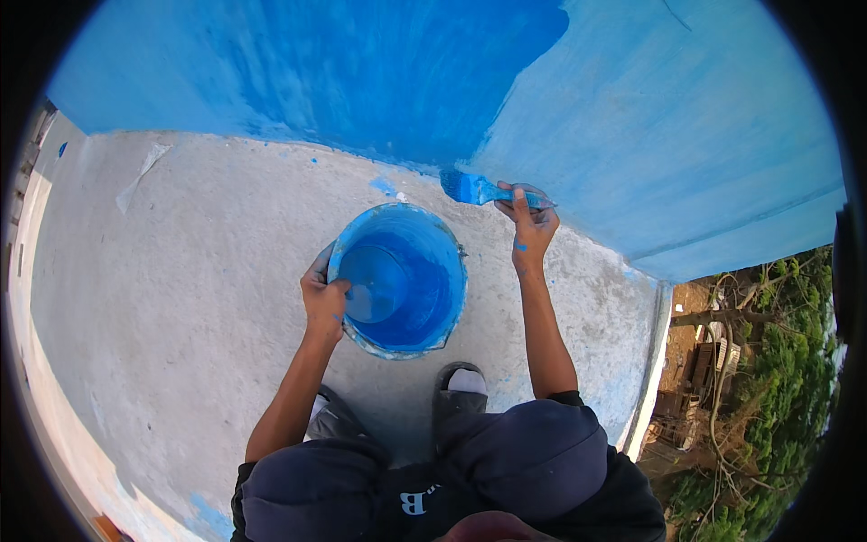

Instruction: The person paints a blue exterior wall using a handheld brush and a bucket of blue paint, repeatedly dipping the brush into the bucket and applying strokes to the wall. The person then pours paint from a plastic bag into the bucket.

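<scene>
My left hand point(325, 290) grips the left rim of a paint bucket point(443, 284), its thumb over the inside edge. Blue paint point(372, 291) lies in the bottom, and the inner walls are coated with it. In my right hand point(530, 215) is a flat paintbrush point(467, 188), held by its paint-smeared handle. Its blue-loaded bristles point left, close to the foot of the wall; whether they touch it I cannot tell. The wall point(379, 74) is deep blue on the left and middle, and paler blue point(650, 115) on the right. Blue spots mark both hands.
The rough concrete floor point(203, 271) bears blue splashes. A translucent scrap point(142, 176) lies near the wall at the left. A low ledge point(650, 379) edges the floor at right, with trees point(758, 406) and bare ground beyond. My sandalled feet point(464, 389) are just below the bucket.
</scene>
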`<state>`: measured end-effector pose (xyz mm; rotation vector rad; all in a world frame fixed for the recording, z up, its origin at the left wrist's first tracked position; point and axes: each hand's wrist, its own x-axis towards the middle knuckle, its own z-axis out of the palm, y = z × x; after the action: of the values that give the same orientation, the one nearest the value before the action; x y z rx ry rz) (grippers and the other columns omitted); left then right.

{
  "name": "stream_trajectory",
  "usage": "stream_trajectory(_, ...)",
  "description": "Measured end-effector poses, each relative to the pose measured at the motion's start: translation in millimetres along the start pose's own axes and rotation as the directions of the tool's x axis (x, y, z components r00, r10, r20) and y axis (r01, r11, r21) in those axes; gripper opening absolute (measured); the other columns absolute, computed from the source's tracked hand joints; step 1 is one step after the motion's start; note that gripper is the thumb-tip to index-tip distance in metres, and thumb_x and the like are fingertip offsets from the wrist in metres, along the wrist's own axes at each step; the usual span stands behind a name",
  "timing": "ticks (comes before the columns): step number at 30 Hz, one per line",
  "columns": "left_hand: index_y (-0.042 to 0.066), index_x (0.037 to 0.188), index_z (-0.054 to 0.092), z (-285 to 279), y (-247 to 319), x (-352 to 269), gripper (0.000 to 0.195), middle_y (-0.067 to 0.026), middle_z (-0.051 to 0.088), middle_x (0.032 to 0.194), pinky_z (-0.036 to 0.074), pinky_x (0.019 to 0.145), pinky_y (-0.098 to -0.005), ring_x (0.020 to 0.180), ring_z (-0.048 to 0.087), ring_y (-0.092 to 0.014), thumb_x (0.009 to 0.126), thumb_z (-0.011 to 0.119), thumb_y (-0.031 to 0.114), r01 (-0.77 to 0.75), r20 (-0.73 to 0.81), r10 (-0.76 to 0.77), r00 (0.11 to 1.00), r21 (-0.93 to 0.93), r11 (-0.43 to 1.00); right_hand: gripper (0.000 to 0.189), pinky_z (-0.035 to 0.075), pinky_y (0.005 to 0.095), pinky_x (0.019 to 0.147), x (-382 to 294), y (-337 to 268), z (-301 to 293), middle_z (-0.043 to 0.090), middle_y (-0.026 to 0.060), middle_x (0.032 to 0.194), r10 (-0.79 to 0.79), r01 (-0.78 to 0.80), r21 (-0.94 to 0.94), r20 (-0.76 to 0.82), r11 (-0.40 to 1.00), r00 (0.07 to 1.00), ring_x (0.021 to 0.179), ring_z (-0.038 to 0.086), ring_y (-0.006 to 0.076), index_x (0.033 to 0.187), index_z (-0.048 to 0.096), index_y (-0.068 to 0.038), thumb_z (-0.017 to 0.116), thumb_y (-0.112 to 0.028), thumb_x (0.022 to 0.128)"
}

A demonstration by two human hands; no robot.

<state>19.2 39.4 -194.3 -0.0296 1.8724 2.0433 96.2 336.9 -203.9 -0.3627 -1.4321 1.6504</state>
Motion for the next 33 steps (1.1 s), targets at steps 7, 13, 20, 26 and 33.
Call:
stream_trajectory(7,-0.008,0.126,0.060,7.9,4.0,1.2,0.063,-0.0148,0.069,0.104,0.050,0.069,-0.0254,0.082,0.064,-0.016,0.064,0.049,-0.011,-0.003,0.040,0.003,0.999,0.015,1.000,0.021,0.061,0.0330,0.066,-44.0,-11.6,1.6,0.073,0.0160,0.096,0.186,-0.108,-0.205,0.415,0.973,0.890,0.083,0.072,0.0209,0.102,0.070,0.002,0.070,-0.017,0.092)
stream_trajectory(13,-0.008,0.128,0.059,8.2,7.9,1.6,0.063,-0.0164,0.069,0.107,0.051,0.072,-0.0267,0.086,0.066,-0.018,0.066,0.049,-0.012,0.022,0.028,-0.024,0.999,0.056,0.998,0.014,0.057,0.0272,0.064,24.5,-66.2,9.4,0.074,0.0119,0.103,-0.160,0.316,-0.403,0.374,0.859,0.913,0.085,0.070,0.0146,0.101,0.073,-0.002,0.069,-0.011,0.092)
stream_trajectory(20,-0.007,0.130,0.058,0.8,5.1,1.1,0.064,-0.0182,0.068,0.111,0.055,0.079,-0.0314,0.092,0.067,-0.022,0.067,0.047,-0.014,0.049,0.001,-0.050,0.999,-0.076,0.996,0.014,0.059,0.0288,0.072,145.0,-210.8,31.7,0.076,0.0084,0.097,-0.505,0.770,-0.559,0.589,0.309,0.631,0.085,0.073,0.0157,0.101,0.074,-0.003,0.070,-0.011,0.091)
stream_trajectory(26,-0.008,0.130,0.058,-3.1,10.9,-2.9,0.064,-0.0189,0.067,0.111,0.055,0.081,-0.0318,0.093,0.066,-0.022,0.067,0.046,-0.014,0.077,-0.002,-0.078,0.997,-0.137,0.988,0.013,0.060,0.0297,0.075,184.9,-287.1,56.6,0.075,0.0079,0.099,-0.905,0.924,-0.380,0.406,-0.044,0.124,0.089,0.073,0.0181,0.101,0.073,-0.002,0.071,-0.005,0.089)
stream_trajectory(33,-0.009,0.129,0.058,-5.4,-0.9,0.9,0.064,-0.0185,0.067,0.111,0.054,0.082,-0.0320,0.093,0.066,-0.023,0.067,0.045,-0.015,0.076,0.045,-0.067,0.997,-0.262,0.962,0.025,0.060,0.0396,0.085,123.1,-154.0,15.3,0.071,0.0151,0.111,-0.602,0.872,-0.466,0.743,-0.152,0.292,0.108,0.068,0.0321,0.099,0.069,-0.002,0.073,0.008,0.076)
